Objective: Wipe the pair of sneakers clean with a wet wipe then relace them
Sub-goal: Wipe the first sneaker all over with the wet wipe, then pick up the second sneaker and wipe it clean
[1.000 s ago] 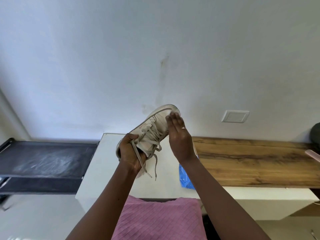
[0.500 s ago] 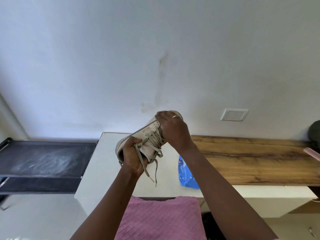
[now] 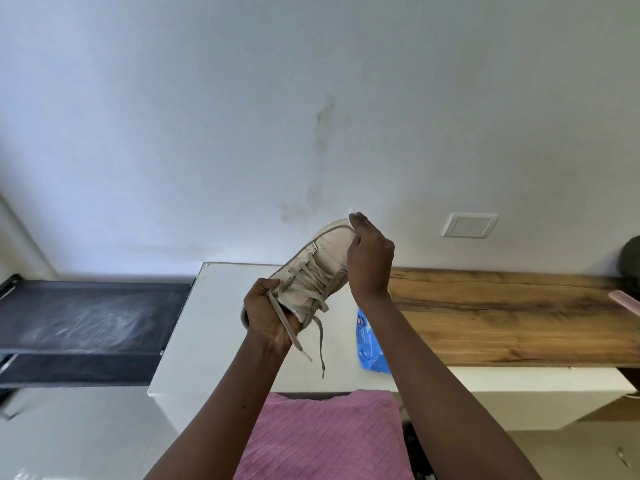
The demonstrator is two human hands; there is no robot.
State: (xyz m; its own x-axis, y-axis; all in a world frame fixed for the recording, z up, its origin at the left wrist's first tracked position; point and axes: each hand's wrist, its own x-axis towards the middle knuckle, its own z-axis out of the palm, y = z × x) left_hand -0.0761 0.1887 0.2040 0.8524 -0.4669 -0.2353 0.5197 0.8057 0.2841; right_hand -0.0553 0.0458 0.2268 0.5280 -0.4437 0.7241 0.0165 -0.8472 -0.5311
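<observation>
Our right hand (image 3: 370,258) has slid from the laces to the sneaker (image 3: 320,268) toe, pinching what looks like a wipe (image 3: 351,211), while our left hand (image 3: 265,310) stays clenched round the heel, so wiping continues.

Things in view, counted

One sneaker (image 3: 322,268), two hands, one blue wipe packet (image 3: 369,344), one wall switch plate (image 3: 470,225), one wooden counter (image 3: 512,313), one pink cloth (image 3: 325,438).

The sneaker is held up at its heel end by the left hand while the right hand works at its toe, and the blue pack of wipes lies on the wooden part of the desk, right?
Not quite: the head view shows the blue pack on the white surface, beside the wooden part. The left hand does hold the sneaker while the right hand works at its toe.
</observation>
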